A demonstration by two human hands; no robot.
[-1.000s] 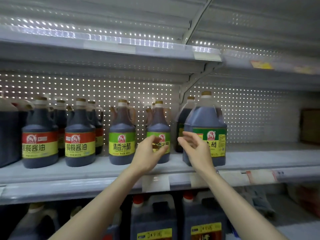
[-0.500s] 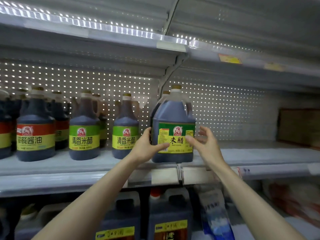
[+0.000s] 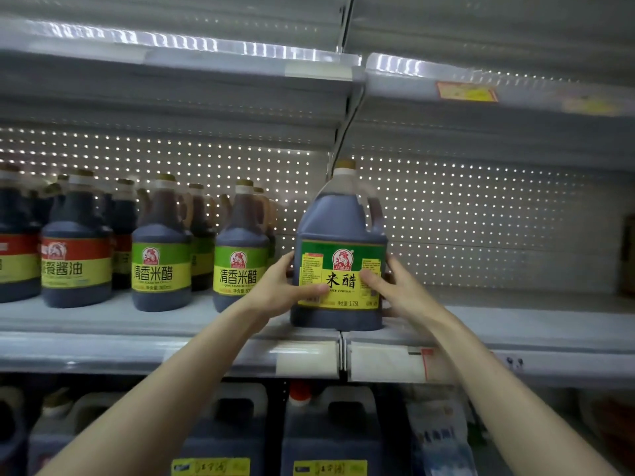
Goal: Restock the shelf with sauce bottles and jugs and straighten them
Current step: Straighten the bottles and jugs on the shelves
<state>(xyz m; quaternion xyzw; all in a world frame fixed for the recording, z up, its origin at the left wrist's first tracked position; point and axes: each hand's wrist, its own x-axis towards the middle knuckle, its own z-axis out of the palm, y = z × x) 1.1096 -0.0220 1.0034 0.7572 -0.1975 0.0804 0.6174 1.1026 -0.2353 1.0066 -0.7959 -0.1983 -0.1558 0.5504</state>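
A large dark vinegar jug (image 3: 340, 228) with a green and yellow label stands upright at the front of the grey shelf (image 3: 137, 341), near the seam between two shelf sections. My left hand (image 3: 281, 286) grips its left side, thumb across the label. My right hand (image 3: 395, 286) grips its right side, thumb on the label too. To the left stand smaller green-label vinegar bottles (image 3: 161, 249) (image 3: 240, 252) and red-label soy sauce bottles (image 3: 75, 249) in rows.
The shelf stretch right of the jug (image 3: 515, 317) holds nothing up to a brown box (image 3: 628, 255) at the far right edge. An upper shelf (image 3: 206, 63) hangs overhead. Big dark jugs (image 3: 330, 431) fill the lower shelf under my arms.
Both hands have closed round the big jug, thumbs now lying on its label. The view has shifted right, bringing the jug toward the centre.
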